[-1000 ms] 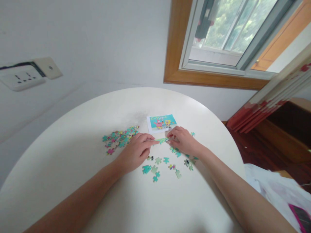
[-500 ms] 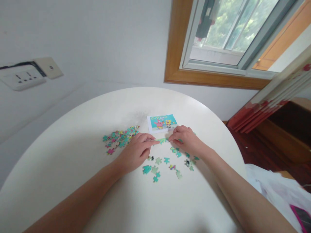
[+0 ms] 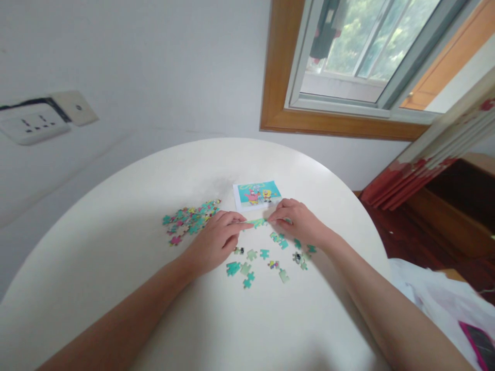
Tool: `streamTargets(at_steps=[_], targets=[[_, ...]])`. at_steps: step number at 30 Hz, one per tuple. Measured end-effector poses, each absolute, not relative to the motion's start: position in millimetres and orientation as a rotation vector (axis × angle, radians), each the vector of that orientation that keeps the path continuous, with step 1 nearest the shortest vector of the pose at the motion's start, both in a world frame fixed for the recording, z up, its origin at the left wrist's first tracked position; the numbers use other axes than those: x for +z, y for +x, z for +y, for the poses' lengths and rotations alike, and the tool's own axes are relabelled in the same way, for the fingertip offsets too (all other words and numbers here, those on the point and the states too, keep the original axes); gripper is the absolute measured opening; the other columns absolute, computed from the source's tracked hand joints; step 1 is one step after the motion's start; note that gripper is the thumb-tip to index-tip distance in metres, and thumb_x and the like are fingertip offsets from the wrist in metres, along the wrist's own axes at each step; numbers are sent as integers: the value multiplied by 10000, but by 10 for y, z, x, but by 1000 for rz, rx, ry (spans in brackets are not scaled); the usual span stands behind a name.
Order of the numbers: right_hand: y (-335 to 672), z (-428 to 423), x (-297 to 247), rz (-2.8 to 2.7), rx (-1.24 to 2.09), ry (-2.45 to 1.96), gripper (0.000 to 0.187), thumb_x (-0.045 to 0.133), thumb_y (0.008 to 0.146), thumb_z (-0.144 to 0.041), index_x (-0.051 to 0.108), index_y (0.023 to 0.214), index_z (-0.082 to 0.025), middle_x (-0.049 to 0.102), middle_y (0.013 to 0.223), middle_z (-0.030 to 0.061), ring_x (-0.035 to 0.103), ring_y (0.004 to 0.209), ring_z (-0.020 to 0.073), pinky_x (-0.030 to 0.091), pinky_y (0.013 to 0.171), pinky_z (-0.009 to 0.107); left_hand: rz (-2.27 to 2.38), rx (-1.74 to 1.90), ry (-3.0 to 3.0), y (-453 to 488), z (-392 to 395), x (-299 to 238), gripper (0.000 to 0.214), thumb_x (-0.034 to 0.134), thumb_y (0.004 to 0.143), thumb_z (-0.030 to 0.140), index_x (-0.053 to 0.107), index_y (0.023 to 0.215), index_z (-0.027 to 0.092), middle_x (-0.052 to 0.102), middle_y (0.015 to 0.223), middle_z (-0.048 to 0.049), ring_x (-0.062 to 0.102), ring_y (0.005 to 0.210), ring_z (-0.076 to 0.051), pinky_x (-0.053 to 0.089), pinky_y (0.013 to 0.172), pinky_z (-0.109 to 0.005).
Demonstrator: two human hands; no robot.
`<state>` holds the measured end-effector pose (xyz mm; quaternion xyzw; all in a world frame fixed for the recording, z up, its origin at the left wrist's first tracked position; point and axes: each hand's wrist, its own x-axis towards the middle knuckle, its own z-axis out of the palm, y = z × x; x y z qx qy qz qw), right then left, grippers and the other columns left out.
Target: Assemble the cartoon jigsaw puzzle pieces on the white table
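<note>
A short strip of joined jigsaw pieces [image 3: 257, 222], green and teal with a pale straight edge, lies on the table between my hands. My left hand [image 3: 218, 239] has its fingers closed at the strip's left end, index finger stretched along it. At the other end, my right hand [image 3: 292, 219] pinches the strip, thumb and fingers together. The fingers hide both ends. Just beyond stands or lies a picture card [image 3: 258, 195] with a pink and a yellow cartoon figure. Loose teal jigsaw pieces [image 3: 233, 268] are scattered nearer to me, several partly beside my right wrist.
A heap of mixed jigsaw pieces [image 3: 189, 219] sits left of my left hand. The round white table [image 3: 116, 247] reaches the wall, below a wood-framed window [image 3: 276, 121]. A wall socket [image 3: 34, 123] is at left. White plastic [image 3: 433, 304] lies beyond the table's right edge.
The view has shifted slightly. My right hand has lowered or turned a little at the strip's right end; my left hand stays in place. The loose pieces lie as before.
</note>
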<state>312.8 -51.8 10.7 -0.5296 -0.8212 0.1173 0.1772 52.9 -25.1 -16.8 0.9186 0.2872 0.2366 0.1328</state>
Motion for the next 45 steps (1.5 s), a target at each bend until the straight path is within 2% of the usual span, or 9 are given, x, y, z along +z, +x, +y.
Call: streamTargets(at_steps=[3,9,20,26,29,35,41,45], targets=[[3216,-523,153,-2249,342,-1568,309,560,790,-46,738,955,-237,641,940,58,573,898,189,427,832,325,821,685,2660,528,-251,-167,431,408,864,87,657,1176,251,587,1129,-70,511,1056,-235,404,937,-400],[3203,-574,211,-2367,339,-1575,244,584,798,-118,753,912,-253,652,941,55,561,926,213,412,871,361,817,694,2666,532,-244,-178,417,407,875,96,652,1174,250,585,1140,-66,507,1053,-227,400,934,-391],[3159,-633,259,-2381,432,-1522,233,581,821,-130,743,931,-256,655,932,44,569,927,196,412,851,333,814,709,2677,526,-247,-189,403,410,874,85,652,1163,229,578,1133,-74,513,1056,-228,400,938,-390],[3181,-684,317,-2431,576,-1567,134,666,800,-292,731,903,-237,652,875,43,590,857,183,422,819,304,821,699,2680,523,-239,-198,402,415,877,93,646,1173,235,575,1154,-72,513,1056,-226,406,938,-385],[3137,-663,270,-2438,582,-1565,126,692,776,-283,725,888,-236,649,892,44,585,865,180,421,818,298,817,709,2681,519,-239,-203,400,411,882,97,644,1177,233,573,1147,-71,512,1057,-225,405,938,-387],[3077,-636,260,-2348,754,-1493,80,683,748,-203,717,819,-187,660,873,53,581,789,148,438,711,249,807,716,2680,518,-241,-197,405,406,883,91,645,1176,234,576,1141,-71,515,1049,-223,408,936,-386],[3150,-621,206,-2032,1032,-1636,98,613,746,-183,692,803,-175,659,718,3,558,640,107,413,589,213,822,697,2687,525,-241,-199,389,410,887,99,647,1174,214,572,1151,-81,509,1064,-230,403,943,-392],[3173,-627,192,-2025,1064,-1604,116,614,740,-192,696,822,-182,669,724,-4,566,648,106,421,600,211,828,684,2696,518,-237,-215,392,420,880,95,646,1178,215,566,1165,-80,498,1081,-232,400,947,-389]])
